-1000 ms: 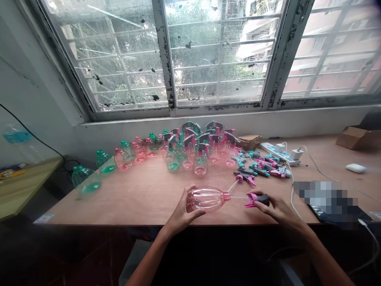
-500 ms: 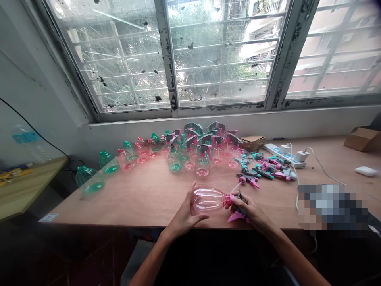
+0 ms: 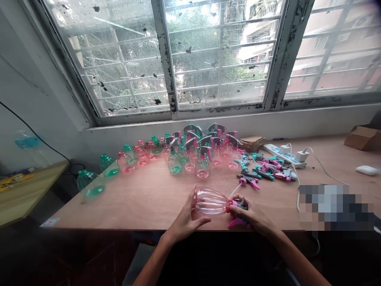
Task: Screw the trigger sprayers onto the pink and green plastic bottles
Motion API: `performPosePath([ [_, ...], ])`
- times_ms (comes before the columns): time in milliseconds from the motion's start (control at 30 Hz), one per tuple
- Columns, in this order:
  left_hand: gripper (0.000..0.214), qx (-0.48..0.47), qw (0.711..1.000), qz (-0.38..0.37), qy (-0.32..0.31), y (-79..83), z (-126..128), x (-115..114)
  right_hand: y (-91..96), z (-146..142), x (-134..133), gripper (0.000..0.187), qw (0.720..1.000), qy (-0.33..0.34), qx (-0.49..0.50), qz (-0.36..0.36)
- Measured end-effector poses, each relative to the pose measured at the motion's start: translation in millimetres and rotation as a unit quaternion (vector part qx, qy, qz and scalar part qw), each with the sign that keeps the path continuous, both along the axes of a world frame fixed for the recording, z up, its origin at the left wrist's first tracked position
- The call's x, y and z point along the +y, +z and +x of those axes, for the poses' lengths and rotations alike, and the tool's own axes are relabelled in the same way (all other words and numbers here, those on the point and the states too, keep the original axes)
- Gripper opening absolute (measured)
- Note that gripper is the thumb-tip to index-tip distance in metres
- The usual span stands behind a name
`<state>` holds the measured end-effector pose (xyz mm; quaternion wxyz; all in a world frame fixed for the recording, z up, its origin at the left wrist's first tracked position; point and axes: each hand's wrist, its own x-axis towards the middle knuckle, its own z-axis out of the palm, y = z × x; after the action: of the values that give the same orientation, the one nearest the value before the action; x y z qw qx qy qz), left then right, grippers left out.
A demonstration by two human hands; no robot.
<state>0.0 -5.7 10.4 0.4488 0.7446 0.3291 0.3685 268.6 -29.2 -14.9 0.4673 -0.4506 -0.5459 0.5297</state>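
A clear pink spray bottle [image 3: 212, 201] lies sideways in front of me near the table's front edge, its base to the left. My left hand [image 3: 190, 216] loosely cups the base, its thumb standing out below. My right hand [image 3: 245, 212] is closed around the pink collar and dark grey trigger head [image 3: 242, 203] at the bottle's neck. The pink trigger [image 3: 237, 222] points down toward me. Just beyond lies a loose sprayer head [image 3: 249, 182] with a pale tube.
Finished-looking spray bottles with heads [image 3: 203, 163] stand grouped at mid-table. Open pink and green bottles [image 3: 126, 162] line the left. Sprayer heads [image 3: 264, 169] are piled to the right, by a power strip [image 3: 276, 153] with cables. Farther right are a white mouse-like object [image 3: 367, 170] and a cardboard box [image 3: 363, 138].
My right hand's fingers have shifted around the collar, and the trigger head has turned slightly. The bottle sits slightly farther right and lower in view. My left hand stays at its base.
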Motion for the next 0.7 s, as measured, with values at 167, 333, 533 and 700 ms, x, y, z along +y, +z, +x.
performPosePath([
  [167,0.100,-0.004,0.999,-0.036,-0.022,0.1,-1.8,0.6,-3.5,1.3,1.3,0.035,1.000,0.010,0.013,0.025],
  [333,0.097,-0.014,0.998,-0.058,-0.012,1.4,-1.8,-0.5,-6.6,0.6,2.4,0.035,0.999,0.024,0.048,0.011],
  [533,0.087,-0.059,0.995,-0.072,0.021,-4.4,1.6,7.7,-5.1,0.3,0.2,0.035,0.999,0.027,0.017,0.017],
  [700,0.083,-0.066,0.994,-0.080,0.024,-4.2,4.0,9.7,-3.1,-0.5,-0.7,0.036,0.999,0.025,-0.002,0.023],
])
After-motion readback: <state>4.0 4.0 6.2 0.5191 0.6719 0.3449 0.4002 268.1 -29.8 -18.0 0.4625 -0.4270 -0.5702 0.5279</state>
